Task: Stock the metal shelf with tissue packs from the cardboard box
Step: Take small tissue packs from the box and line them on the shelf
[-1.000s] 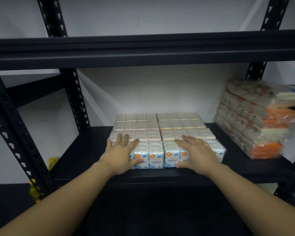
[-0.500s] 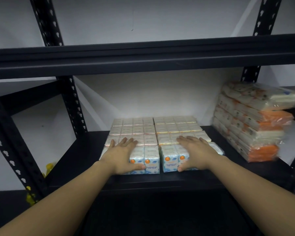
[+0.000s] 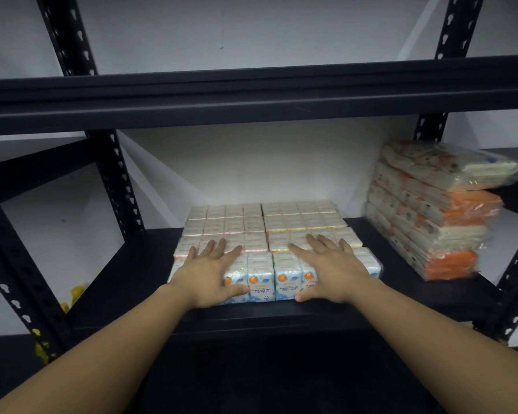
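A black metal shelf (image 3: 416, 297) holds a block of tissue packs (image 3: 269, 231), now pushed deeper toward the wall than a second ago. The person's left hand (image 3: 210, 270) and right hand (image 3: 332, 270) lie flat on the front row, each grip wide, fingers straight. The row looks nearly seated.

Head camera looks forward and slightly down, close to the metal shelf (image 3: 281, 316).
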Demonstrator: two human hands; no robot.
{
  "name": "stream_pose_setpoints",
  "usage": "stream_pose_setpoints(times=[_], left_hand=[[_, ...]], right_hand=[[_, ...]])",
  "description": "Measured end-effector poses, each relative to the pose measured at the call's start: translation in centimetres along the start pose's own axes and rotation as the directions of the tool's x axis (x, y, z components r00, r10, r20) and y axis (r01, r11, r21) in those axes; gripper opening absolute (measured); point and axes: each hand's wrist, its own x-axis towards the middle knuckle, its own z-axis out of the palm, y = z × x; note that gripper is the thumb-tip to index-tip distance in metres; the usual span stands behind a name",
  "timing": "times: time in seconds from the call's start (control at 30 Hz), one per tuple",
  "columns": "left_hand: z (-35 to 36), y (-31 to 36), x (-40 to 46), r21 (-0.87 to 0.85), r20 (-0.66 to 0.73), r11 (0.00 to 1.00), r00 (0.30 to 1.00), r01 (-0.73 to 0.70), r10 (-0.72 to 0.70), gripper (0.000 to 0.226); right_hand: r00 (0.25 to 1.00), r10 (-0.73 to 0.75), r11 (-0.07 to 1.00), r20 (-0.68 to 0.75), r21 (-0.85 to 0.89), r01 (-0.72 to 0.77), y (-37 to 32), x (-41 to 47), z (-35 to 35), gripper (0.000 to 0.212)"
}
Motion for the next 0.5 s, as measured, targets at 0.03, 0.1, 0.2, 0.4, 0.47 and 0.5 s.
stream_pose_setpoints(times=[0.03, 0.1, 0.2, 0.4, 0.47, 0.5], left_hand=[[0.0, -0.1, 0.0, 0.007, -0.002, 1.0, 1.0, -0.003, 0.003, 0.105], [0.1, -0.2, 0.0, 0.018, -0.008, 1.0, 1.0, -0.006, 0.006, 0.101], [0.2, -0.5, -0.2, 0.026, -0.004, 1.0, 1.0, 0.001, 0.0, 0.107], [0.4, -0.8, 0.1, 0.024, -0.019, 1.0, 1.0, 0.002, -0.002, 0.111], [0.5, -0.9, 0.4, 0.027, -0.032, 1.0, 0.999, 0.0, 0.001, 0.105], [0.6, -0.9, 0.5, 0.03, -0.035, 1.0, 0.999, -0.001, 0.002, 0.104]], right_hand=[[1.0, -0.008, 1.0, 0.001, -0.002, 0.008, -0.1, 0.0, 0.0, 0.116], [1.0, -0.019, 1.0, 0.004, -0.003, 0.019, -0.1, 0.0, -0.1, 0.114], [0.999, -0.031, 1.0, 0.011, 0.004, 0.031, -0.2, 0.2, -0.1, 0.114], [1.0, -0.028, 0.999, -0.007, 0.027, 0.029, 0.0, 0.6, 0.5, 0.119], [1.0, -0.019, 0.999, -0.006, 0.026, 0.019, 0.1, 0.9, 0.7, 0.124], [1.0, -0.012, 1.0, -0.005, 0.028, 0.013, 0.2, 1.1, 0.7, 0.126]])
